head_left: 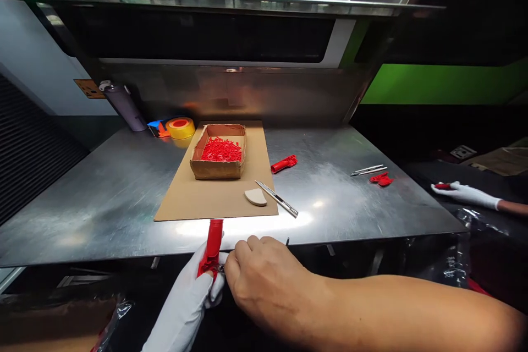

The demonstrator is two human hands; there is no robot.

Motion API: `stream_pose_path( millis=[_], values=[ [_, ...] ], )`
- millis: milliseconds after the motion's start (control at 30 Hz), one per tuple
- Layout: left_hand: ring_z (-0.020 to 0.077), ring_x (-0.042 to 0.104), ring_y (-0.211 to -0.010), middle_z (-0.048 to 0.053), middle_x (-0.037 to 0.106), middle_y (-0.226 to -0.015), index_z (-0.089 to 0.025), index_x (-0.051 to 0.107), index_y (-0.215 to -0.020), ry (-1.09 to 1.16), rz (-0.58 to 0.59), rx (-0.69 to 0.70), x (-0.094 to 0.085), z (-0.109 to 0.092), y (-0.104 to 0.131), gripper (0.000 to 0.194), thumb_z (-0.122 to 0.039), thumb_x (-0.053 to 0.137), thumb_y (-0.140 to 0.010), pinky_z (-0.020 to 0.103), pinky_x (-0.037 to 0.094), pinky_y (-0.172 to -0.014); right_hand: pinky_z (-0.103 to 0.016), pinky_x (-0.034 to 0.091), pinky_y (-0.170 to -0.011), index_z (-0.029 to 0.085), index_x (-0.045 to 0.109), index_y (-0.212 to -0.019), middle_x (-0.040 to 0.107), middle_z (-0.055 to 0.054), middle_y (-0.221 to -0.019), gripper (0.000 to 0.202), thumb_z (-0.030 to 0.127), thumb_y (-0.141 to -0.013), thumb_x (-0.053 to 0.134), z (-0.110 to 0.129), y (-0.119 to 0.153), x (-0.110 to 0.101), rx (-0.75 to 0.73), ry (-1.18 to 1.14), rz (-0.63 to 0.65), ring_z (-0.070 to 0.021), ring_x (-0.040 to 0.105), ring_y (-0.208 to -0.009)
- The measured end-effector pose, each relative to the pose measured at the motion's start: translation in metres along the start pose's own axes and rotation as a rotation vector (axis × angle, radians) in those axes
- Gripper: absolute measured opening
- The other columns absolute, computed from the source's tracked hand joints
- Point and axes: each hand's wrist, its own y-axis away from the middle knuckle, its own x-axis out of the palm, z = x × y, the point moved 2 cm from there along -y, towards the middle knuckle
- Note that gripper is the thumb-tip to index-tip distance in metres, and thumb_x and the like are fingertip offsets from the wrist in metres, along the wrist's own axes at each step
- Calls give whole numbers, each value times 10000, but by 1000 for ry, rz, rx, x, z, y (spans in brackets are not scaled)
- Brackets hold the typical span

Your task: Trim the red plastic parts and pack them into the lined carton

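Head view: left hand (187, 291) clasps the red part (214, 242) lengthwise toward the near edge of the table (350, 214), beside the curled right hand (268, 275), contents unclear.

Hidden fingertips and cut-off arms around the box
Nearer the camera than the box (216, 170), the right hand (268, 272) curls its fingertips out of sight, hiding most of a small metal thing (221, 268) too small to name; a dark tip (287, 241) peeks past its knuckles, the rest hidden. The left hand (206, 280) is partly covered by the red part (213, 247); its sleeve end and the right forearm (396, 308) run off the picture. Inside the box, the heaped red bits (223, 149) are too small to count. Far right of it, a co-worker's arm (513, 208) is cut off, and marks on a plastic bag (454, 269) are unreadable.
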Motion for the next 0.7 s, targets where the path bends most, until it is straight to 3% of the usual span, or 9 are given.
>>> stream_pose_path(
  millis=[200, 400, 533, 700],
  values=[
    [133, 384, -576, 2, 491, -627, -173, 600, -708, -5, 11, 11, 0, 1, -3, 257, -412, 691, -734, 243, 380, -524, -363, 386, -592, 140, 564, -860, 532, -86, -768, 55, 188, -836, 570, -1, 2, 1, 116, 10, -144, -236, 478, -707],
    [135, 410, -594, 3, 513, -648, -170, 617, -742, -20, 8, -14, -2, 3, -2, 227, -384, 693, -750, 243, 405, -551, -389, 406, -647, 137, 585, -863, 540, -95, -792, 155, 288, -839, 613, -2, 2, -3, 116, -28, -79, -253, 483, -749],
    [138, 420, -588, -2, 502, -634, -165, 638, -770, -15, 17, -29, -3, 1, -1, 236, -390, 702, -741, 243, 406, -546, -380, 407, -628, 137, 582, -842, 535, -82, -770, 100, 235, -859, 591, -3, 2, -5, 92, -15, -33, -239, 489, -727],
    [170, 505, -650, 26, 594, -729, -164, 682, -897, -9, 11, -49, -3, -2, -1, 262, -381, 695, -750, 267, 465, -613, -337, 375, -545, 143, 564, -798, 522, -54, -708, 76, 93, -852, 547, -2, 1, -3, 20, -4, -23, -204, 477, -645]
  ],
)
